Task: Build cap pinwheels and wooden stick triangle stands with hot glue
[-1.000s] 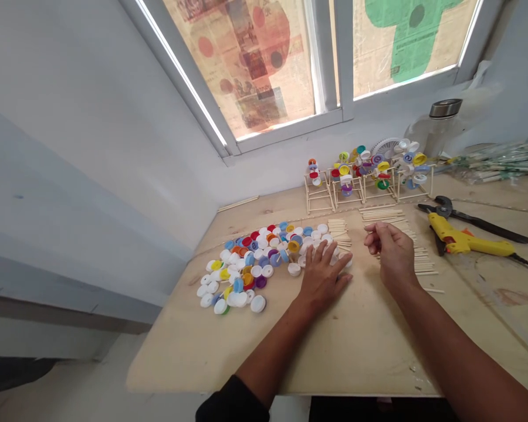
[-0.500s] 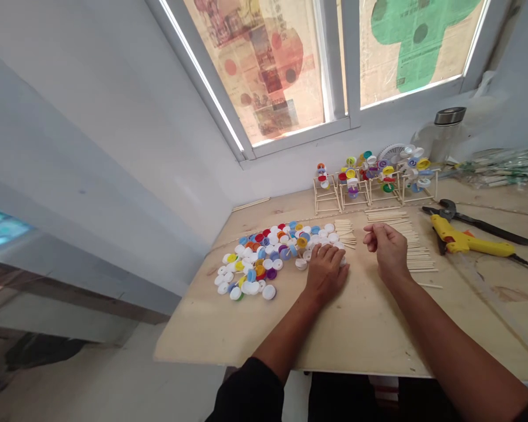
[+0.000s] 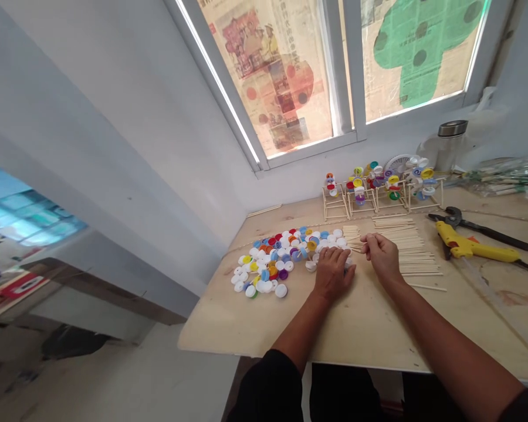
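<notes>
A pile of bottle caps (image 3: 266, 266), mostly white with blue, red, yellow and purple ones, is spread over the wooden table. My left hand (image 3: 332, 272) rests on the right end of this pile, palm down, fingers a little bent and spread, with caps under and beside the fingertips. Just right of it, my right hand (image 3: 381, 255) is pinched closed by the ends of some short sticks (image 3: 351, 233); whatever it may hold is too small to tell. Rows of longer sticks (image 3: 416, 252) lie to the right of my right hand.
Stick frames with colourful cap wheels (image 3: 358, 190) stand along the wall. On the right lie a yellow glue gun (image 3: 479, 249) and black cutters (image 3: 493, 230). Behind are a bottle (image 3: 451, 143), a small fan (image 3: 398, 164) and bagged sticks (image 3: 506, 176). The table edge (image 3: 356, 364) is near me.
The view has shifted, so the table sits further right. My right hand has moved left, closer to my left hand and the short sticks. My left hand stays on the caps.
</notes>
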`<control>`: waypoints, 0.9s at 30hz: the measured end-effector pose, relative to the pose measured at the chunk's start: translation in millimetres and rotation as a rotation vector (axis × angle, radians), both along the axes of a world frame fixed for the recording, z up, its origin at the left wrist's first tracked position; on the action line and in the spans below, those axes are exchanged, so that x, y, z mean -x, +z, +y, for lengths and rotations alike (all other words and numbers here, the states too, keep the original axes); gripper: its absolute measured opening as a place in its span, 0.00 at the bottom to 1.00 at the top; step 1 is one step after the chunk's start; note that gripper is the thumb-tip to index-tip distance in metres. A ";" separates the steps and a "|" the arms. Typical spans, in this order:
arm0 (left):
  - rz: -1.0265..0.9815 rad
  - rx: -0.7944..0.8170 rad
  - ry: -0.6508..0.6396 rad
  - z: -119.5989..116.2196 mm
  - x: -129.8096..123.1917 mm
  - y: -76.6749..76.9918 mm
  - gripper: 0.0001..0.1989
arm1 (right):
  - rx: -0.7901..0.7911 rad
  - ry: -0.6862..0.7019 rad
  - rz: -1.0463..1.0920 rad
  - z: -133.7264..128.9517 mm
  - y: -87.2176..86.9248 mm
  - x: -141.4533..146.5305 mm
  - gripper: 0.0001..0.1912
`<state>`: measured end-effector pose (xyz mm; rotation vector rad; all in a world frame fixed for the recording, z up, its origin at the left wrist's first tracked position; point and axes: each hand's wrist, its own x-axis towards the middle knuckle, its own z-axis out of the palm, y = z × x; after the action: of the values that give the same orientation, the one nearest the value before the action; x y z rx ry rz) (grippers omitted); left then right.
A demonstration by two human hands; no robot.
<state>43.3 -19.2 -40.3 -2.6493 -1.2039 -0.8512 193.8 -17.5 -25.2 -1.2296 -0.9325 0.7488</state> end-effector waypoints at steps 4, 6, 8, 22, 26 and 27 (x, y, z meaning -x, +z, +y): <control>0.001 -0.012 0.006 1.0 -0.3 -1.0 0.17 | 0.011 0.014 -0.061 1.2 -4.3 -0.6 0.21; 0.003 -0.014 0.007 1.2 -0.1 -0.7 0.17 | 0.015 0.025 -0.087 1.4 -5.3 -0.5 0.22; 0.009 -0.013 0.008 0.9 0.3 0.1 0.17 | 0.016 0.032 -0.108 1.2 -5.7 -0.2 0.22; 0.053 -0.002 -0.024 4.1 1.9 -4.9 0.09 | 0.007 0.001 -0.214 0.7 -8.1 -2.5 0.23; 0.047 0.001 -0.029 4.7 1.6 -5.1 0.08 | 0.010 -0.022 -0.232 1.0 -8.1 -3.8 0.23; 0.044 0.002 -0.030 4.8 1.5 -5.2 0.07 | 0.010 -0.033 -0.238 1.0 -7.9 -4.6 0.22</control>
<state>41.8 -14.5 -45.5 -2.6790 -1.1581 -0.7917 198.4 -16.5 -33.1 -1.3595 -1.1004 0.5900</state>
